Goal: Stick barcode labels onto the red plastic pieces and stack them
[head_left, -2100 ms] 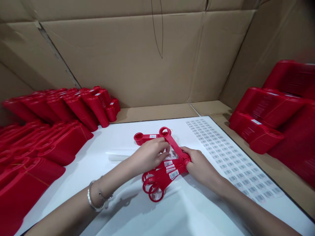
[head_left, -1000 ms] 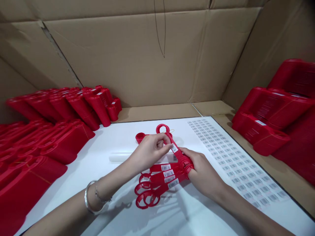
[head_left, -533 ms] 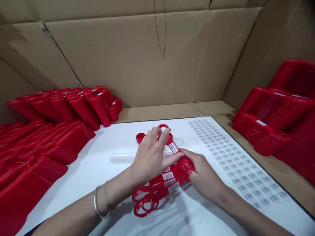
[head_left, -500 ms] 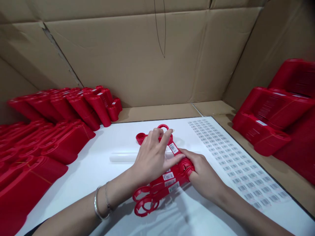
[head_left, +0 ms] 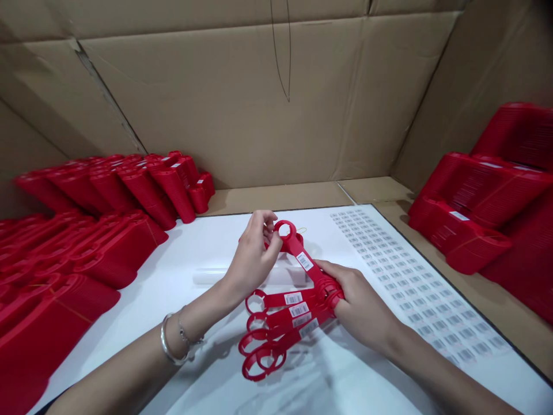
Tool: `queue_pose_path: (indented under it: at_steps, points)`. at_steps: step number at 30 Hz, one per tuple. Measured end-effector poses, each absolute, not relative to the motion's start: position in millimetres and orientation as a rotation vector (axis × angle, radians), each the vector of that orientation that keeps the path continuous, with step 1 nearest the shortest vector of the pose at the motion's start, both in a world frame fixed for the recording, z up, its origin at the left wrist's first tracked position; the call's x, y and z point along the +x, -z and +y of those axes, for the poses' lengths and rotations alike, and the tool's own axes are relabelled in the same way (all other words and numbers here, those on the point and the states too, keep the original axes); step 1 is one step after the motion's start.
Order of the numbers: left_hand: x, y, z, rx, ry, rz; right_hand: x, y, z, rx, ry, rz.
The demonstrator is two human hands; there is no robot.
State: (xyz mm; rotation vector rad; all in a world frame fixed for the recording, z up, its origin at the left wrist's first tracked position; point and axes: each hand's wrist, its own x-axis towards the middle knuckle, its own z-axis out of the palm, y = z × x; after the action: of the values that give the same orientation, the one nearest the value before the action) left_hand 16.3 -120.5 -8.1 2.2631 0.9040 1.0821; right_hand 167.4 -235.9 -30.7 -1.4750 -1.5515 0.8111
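My right hand (head_left: 356, 300) grips the near-right ends of several fanned red plastic pieces (head_left: 283, 316), each a flat strip with an open ring at the far end and a white barcode label. The uppermost piece (head_left: 296, 245) points away, its label (head_left: 305, 261) facing up. My left hand (head_left: 254, 251) is beside that piece's ring, fingers curled in and thumb near its edge; whatever lies between the fingertips is hidden. Behind the ring, partly covered, more red plastic shows with a thin yellow band (head_left: 298, 230).
A clear-white roll (head_left: 211, 275) lies under my left hand on the white tabletop (head_left: 173, 323). At right is a sheet of barcode labels (head_left: 401, 276). Stacks of red pieces (head_left: 95, 248) fill the left, and others (head_left: 466, 213) the right. Cardboard walls (head_left: 216, 104) surround the table.
My left hand has moved left and off the uppermost piece's label, its fingers curling in. The lower pieces in my right hand now show more fully fanned apart.
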Motion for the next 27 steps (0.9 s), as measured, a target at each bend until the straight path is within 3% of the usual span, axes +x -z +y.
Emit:
queue_pose_path:
  at_steps: [27]
  points:
    - [17,6,-118,2.035,-0.927,0.934,181,38,-233,-1.489,-0.803,-1.363]
